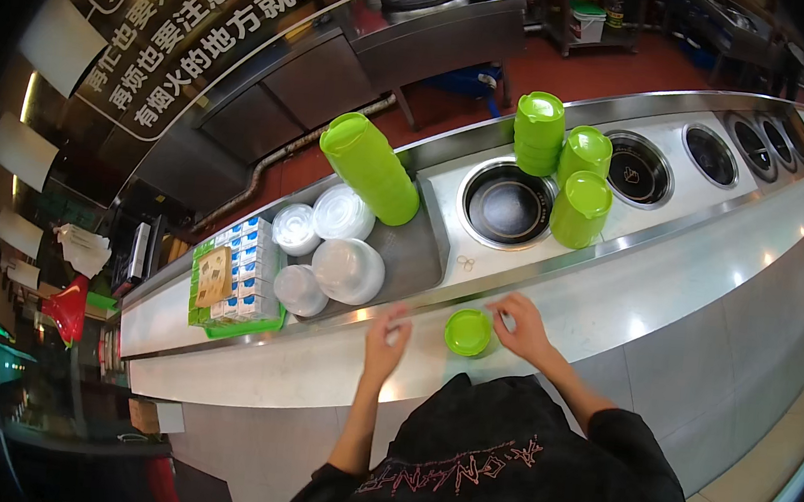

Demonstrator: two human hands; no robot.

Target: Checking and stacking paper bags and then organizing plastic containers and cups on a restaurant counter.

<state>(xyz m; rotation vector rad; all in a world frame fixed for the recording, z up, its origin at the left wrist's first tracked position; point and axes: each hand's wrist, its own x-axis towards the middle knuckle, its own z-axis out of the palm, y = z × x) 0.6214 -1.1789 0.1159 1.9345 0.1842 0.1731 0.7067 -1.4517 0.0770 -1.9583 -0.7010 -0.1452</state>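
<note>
A round green plastic container (pixel 468 332) stands on the steel front ledge of the counter between my two hands. My left hand (pixel 387 341) hovers left of it over the ledge, apart from it, with fingers bent and a gap to the thumb. Close to the container's right rim is my right hand (pixel 521 326), its thumb and fingers curled with a gap between them. I see nothing held in either hand, though the fingertips are small and slightly blurred. Two small loops, like rubber bands (pixel 465 263), lie on the counter just beyond the container.
Tall green container stacks (pixel 373 169) (pixel 538 134) and shorter ones (pixel 582 208) stand beyond my hands. Clear plastic bowls (pixel 348 271) and lids (pixel 343 213) fill a recessed tray (pixel 408 259). Boxed cartons (pixel 256 274) sit at left. Round wells (pixel 508 204) run rightwards along the counter.
</note>
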